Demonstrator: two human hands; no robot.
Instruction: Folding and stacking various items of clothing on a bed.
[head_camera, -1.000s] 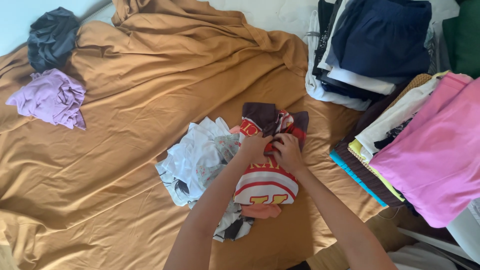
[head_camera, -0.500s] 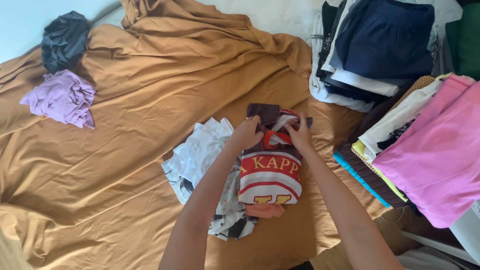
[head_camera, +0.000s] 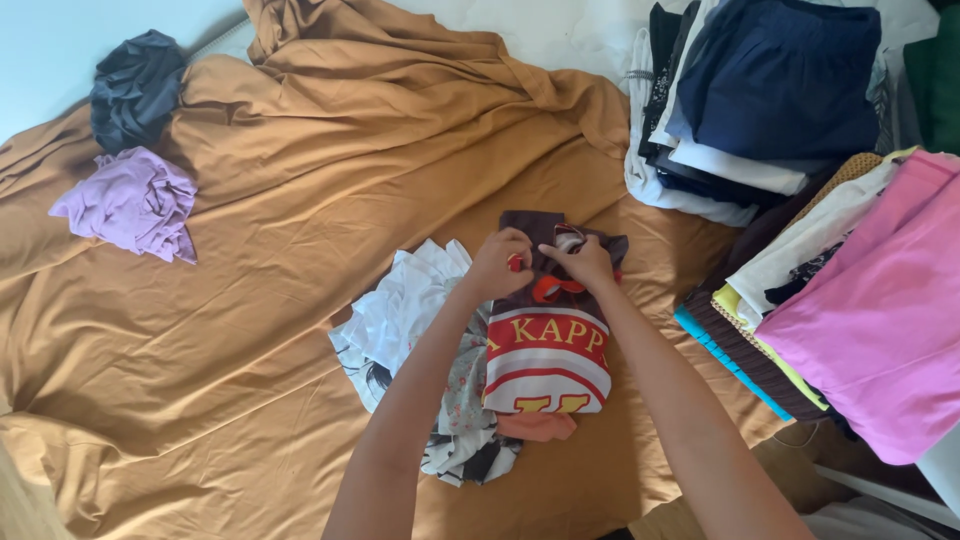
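- Left hand (head_camera: 497, 265) was closed, fingertips pinching the top edge of a folded dark maroon garment (head_camera: 547, 350) with red, white and yellow bands; red nail polish showed on one finger.
- Right hand (head_camera: 583, 262) was closed on the same top edge, just beside the left, the two hands nearly touching at the collar end.
- Judgement: both grips sat at one end so the fabric could be held flat and squared along its length; the garment lay as a narrow lengthwise rectangle.
- The garment rested on top of a loose heap: a crumpled white printed top (head_camera: 400, 315) to its left, an orange piece (head_camera: 535, 427) showing under its near edge.
- All lay on a tan bedsheet (head_camera: 250, 330), wrinkled, bunched into a ridge at the far side.
- Right edge was crowded: a stack with a navy folded item (head_camera: 775, 85) on top at far right, and a pink garment (head_camera: 880, 320) over a striped and teal-edged pile, near the right forearm.
- Open room lay to the left and far centre: bare sheet between the heap and a lilac bundle (head_camera: 130, 200), with a dark grey bundle (head_camera: 135, 90) just beyond it near the sheet's far left edge.
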